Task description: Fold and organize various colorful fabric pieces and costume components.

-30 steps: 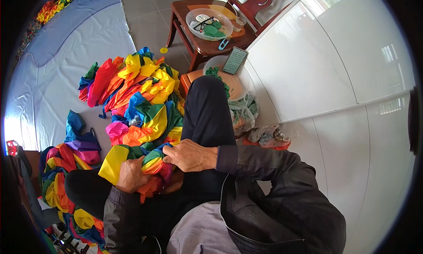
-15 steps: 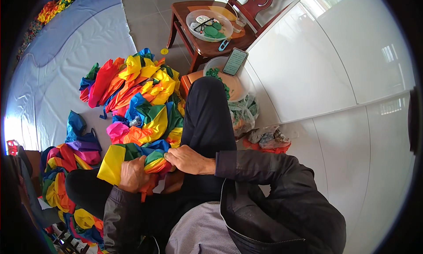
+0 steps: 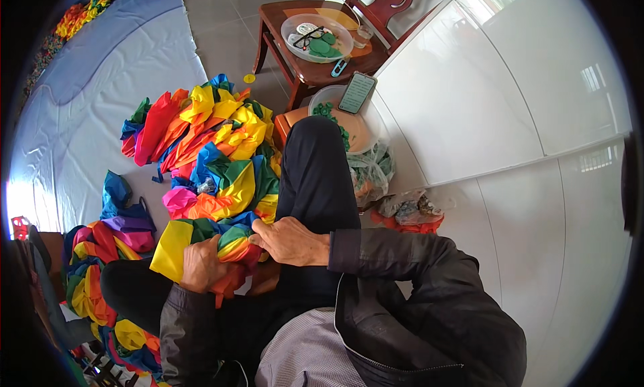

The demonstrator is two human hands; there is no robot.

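Between my knees I have a piece of shiny rainbow-striped fabric (image 3: 235, 243), bunched and twisted, held in both hands. My left hand (image 3: 201, 265) is closed round it, and a yellow end (image 3: 172, 247) sticks out to the left of the fist. My right hand (image 3: 290, 242) pinches the gathered stripes on the other side, near my raised knee; its fingertips hide what lies under them. Just beyond my hands rises a big heap of the same rainbow fabric (image 3: 201, 129). Another pile (image 3: 97, 273) lies beside my left leg.
A wooden chair (image 3: 272, 15) at the back bears a clear plastic bowl (image 3: 290, 38) with glasses and green discs. Nearer are a phone (image 3: 357, 93) on a second tub (image 3: 365, 135) with green pieces, and plastic bags (image 3: 374, 176). A white panelled surface (image 3: 483, 105) stands to the right.
My right hand has turned slightly on the gathered fabric, its fingers shifting a little. The left hand keeps its hold almost unmoved.
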